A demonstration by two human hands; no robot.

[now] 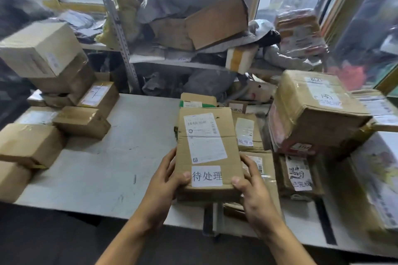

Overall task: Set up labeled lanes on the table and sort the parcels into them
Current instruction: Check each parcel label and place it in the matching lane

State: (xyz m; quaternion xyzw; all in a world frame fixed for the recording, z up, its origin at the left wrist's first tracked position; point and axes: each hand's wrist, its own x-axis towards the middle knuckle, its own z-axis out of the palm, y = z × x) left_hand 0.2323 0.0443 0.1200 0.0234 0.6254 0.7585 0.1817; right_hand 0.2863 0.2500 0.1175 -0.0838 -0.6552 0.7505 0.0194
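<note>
— What do I have in hand?
— Left hand [164, 175] and right hand [253, 191] grip the near end of a 待处理-labelled parcel [207, 153] above the table [103, 170].
— Beyond?
— Stacked boxes [43, 64] at ten o'clock; large taped carton [316, 109] at two.

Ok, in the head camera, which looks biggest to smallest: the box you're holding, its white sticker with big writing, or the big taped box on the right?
1. Big taped box
2. Held box, though it's nearer the camera, so this order is unsure
3. White sticker, clearly smallest

Soft window daylight; wide-angle bending and blur toward the edges.
</note>
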